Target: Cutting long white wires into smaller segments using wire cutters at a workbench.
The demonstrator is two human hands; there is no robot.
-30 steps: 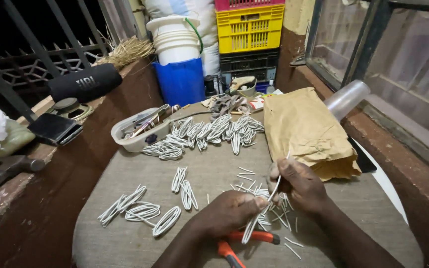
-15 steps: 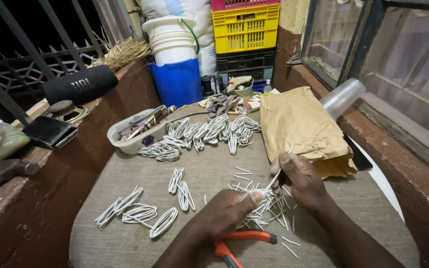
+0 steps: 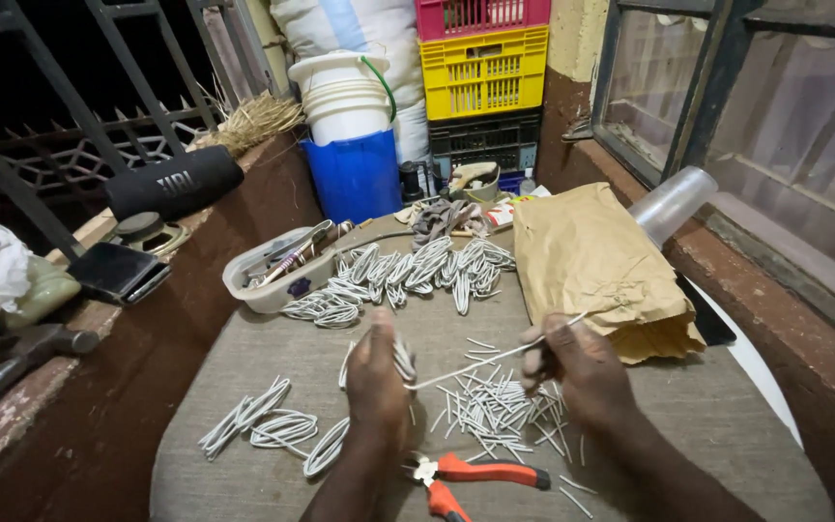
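A length of white wire (image 3: 480, 360) is pinched between the left hand (image 3: 376, 379) and right hand (image 3: 582, 372) above cut wire pieces (image 3: 495, 411) on the cloth-covered surface (image 3: 727, 425); orange-handled pliers (image 3: 471, 476) lie close by.

Single view, head-worn camera: looks forward and steeply down over the person's own forearms onto the cloth-covered counter (image 3: 244, 367), close enough that left hand (image 3: 377, 382) and right hand (image 3: 577, 372) fill the lower centre. Far edge reaches stacked crates (image 3: 480, 72); barred railing at left, window at right.
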